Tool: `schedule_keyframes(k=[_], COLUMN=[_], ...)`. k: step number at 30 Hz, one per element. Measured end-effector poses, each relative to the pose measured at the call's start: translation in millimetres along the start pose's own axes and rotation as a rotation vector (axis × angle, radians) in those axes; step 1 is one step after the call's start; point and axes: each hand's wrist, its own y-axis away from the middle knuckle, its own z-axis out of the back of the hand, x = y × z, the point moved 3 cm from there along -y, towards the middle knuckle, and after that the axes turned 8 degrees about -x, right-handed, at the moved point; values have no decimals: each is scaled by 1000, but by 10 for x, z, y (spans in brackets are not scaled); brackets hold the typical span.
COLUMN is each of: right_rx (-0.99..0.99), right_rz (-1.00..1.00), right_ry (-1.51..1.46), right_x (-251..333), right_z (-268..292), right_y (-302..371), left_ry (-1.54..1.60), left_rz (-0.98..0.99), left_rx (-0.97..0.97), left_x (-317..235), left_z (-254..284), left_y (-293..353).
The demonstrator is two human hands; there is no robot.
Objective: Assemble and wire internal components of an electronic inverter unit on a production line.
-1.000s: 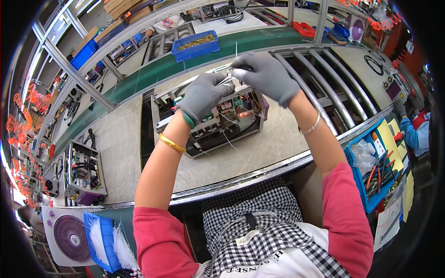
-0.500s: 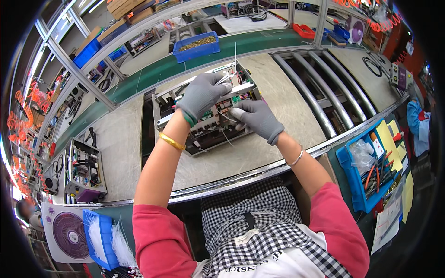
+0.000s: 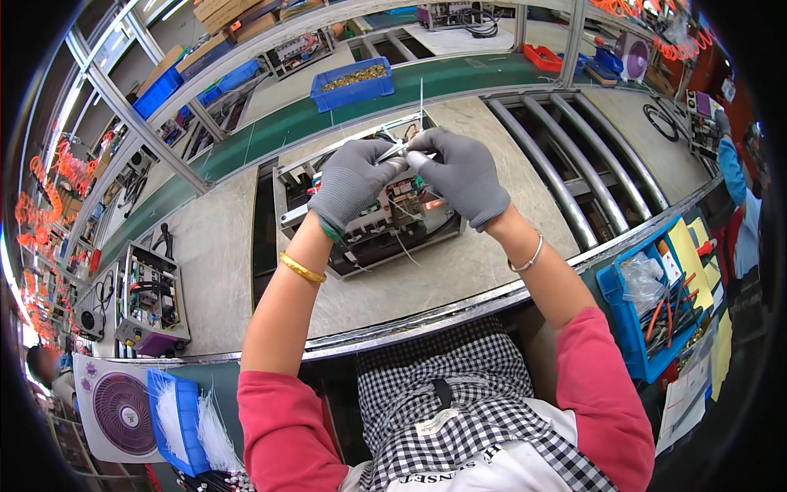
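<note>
Both gray-gloved hands meet over an open metal-framed electrical unit [image 3: 393, 238] with circuit boards and wiring inside. My left hand [image 3: 352, 179] is closed, thumb and fingers pinching thin white wires [image 3: 395, 151] above the unit's upper edge. Beside it, my right hand [image 3: 463, 174] is also closed, its fingertips on the same white strands. Their exact ends are hidden by the fingers. A white cable tie [image 3: 421, 105] sticks up behind the hands. Another white tie tail [image 3: 407, 249] dangles at the unit's near side.
Steel rollers [image 3: 566, 164] lie to the right. A second open unit [image 3: 152, 299] stands at left. A blue bin of white cable ties [image 3: 193, 426] and a fan [image 3: 123, 410] are lower left; a blue tool tray [image 3: 656, 312] is at right. Beyond is a blue bin of brass-colored parts [image 3: 352, 82].
My right hand has moved up from the front of the unit to meet the left hand at the white wires. The left hand stays nearly in place.
</note>
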Motion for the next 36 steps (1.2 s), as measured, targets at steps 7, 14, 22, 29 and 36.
schedule_keyframes(k=[7,14,22,29,36], right_rx=[346,336,248,124,109], right_rz=[-229,-239,-157,33,-284], right_ry=[-169,-174,-204,107,-482], right_x=[-89,-145,-93,-1,-106], right_z=[35,15,13,7,-81], right_y=[-128,-180,-144,-15,368], left_ry=[-55,-9,-221,-181,-131], left_rz=[31,39,-320,-221,-92], left_rx=[-48,-20,-165,-2,22], left_x=[-5,-3,-76,-44,-61], left_z=[-19,-45,-59,-35,-14], left_y=[2,14,136,72,53])
